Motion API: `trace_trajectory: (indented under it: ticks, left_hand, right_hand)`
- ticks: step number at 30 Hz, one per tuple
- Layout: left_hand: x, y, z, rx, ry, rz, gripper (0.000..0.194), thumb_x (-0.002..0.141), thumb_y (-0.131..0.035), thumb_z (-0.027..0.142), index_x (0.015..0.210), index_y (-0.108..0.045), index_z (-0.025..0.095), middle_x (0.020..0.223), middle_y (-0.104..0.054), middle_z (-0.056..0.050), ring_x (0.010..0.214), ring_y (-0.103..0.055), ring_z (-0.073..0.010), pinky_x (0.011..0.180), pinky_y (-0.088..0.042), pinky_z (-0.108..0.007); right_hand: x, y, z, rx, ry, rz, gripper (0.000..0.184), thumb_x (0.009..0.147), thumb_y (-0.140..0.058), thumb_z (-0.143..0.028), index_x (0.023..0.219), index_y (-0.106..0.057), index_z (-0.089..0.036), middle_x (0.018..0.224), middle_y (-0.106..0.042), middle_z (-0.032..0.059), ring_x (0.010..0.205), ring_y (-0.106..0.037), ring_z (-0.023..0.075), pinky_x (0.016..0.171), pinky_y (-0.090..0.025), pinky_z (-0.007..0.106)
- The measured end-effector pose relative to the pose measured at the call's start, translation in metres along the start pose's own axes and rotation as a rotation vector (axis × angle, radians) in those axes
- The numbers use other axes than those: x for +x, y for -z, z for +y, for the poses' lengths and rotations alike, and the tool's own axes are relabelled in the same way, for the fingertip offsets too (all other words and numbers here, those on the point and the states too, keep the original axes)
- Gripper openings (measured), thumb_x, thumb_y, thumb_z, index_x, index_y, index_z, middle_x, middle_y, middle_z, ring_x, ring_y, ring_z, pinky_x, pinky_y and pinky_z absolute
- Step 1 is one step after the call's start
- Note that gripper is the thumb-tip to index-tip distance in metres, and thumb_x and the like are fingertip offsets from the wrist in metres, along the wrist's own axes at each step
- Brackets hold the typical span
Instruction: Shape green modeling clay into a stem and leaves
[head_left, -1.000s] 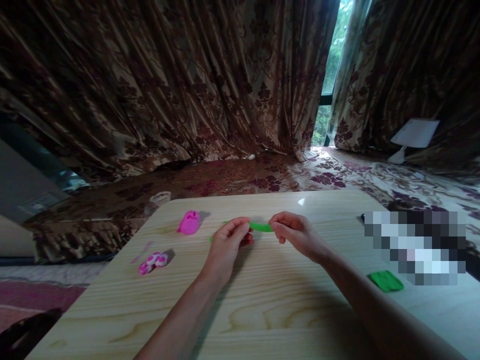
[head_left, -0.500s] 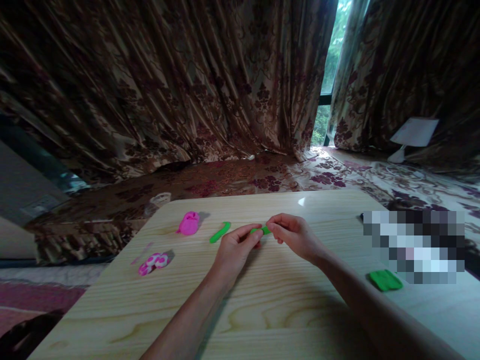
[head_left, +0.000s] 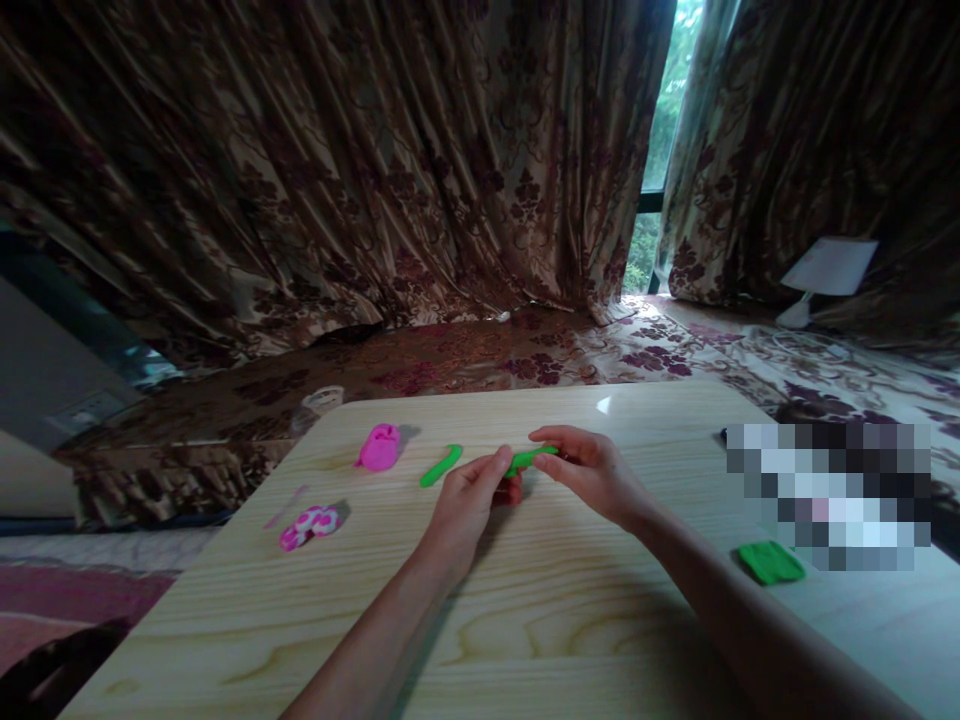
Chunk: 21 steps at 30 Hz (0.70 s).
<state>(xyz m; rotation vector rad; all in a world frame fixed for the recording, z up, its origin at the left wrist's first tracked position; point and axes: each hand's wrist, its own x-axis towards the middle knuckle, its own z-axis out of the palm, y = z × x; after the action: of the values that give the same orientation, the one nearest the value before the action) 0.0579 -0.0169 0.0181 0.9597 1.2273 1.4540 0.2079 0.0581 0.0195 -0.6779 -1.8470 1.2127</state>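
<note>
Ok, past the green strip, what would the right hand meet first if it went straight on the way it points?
Probably the left hand: the right hand points toward it across the green strip. Exact depth is hard to judge from this view.

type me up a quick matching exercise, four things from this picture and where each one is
1. loose green strip
2. flat green slab
3. pink-and-white piece
4. lamp

A. nearer the viewer than the all-pink piece
B. beyond the table, far right
C. just left of the left hand
D. right of the right forearm

Pairs: 1-C, 2-D, 3-A, 4-B
</note>
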Motion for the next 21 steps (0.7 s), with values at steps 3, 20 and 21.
trace_trajectory:
  ticks: [3, 20, 21]
  left_hand:
    - [-0.001, 0.001, 0.002, -0.023, 0.009, -0.043, 0.038, 0.079, -0.055, 0.047, 0.07, -0.065, 0.012, 0.066, -0.06, -0.004, 0.059, -0.054, -0.0121, 0.06, -0.045, -0.026]
    - [0.002, 0.005, -0.001, 0.119, -0.031, 0.015, 0.031, 0.072, -0.064, 0.045, 0.067, -0.064, 0.014, 0.059, -0.059, -0.001, 0.056, -0.052, -0.0113, 0.056, -0.039, -0.022]
    - [0.003, 0.005, -0.002, 0.155, -0.041, 0.042, 0.029, 0.069, -0.067, 0.043, 0.07, -0.066, 0.014, 0.059, -0.059, 0.0, 0.056, -0.051, -0.0112, 0.055, -0.038, -0.022]
  right_hand:
    - [0.0, 0.001, -0.002, -0.061, 0.035, 0.016, 0.023, 0.077, -0.061, -0.035, 0.09, -0.068, -0.017, 0.065, -0.057, -0.0001, 0.056, -0.046, 0.0101, 0.05, -0.036, 0.023]
    - [-0.002, -0.014, 0.007, 0.041, -0.007, -0.026, 0.017, 0.076, -0.063, -0.03, 0.088, -0.062, -0.018, 0.074, -0.066, 0.0015, 0.066, -0.06, 0.0134, 0.058, -0.048, 0.025]
    - [-0.001, -0.013, 0.007, 0.024, 0.001, -0.011, 0.016, 0.076, -0.063, -0.029, 0.087, -0.063, -0.018, 0.075, -0.066, 0.0016, 0.067, -0.061, 0.0137, 0.058, -0.048, 0.025]
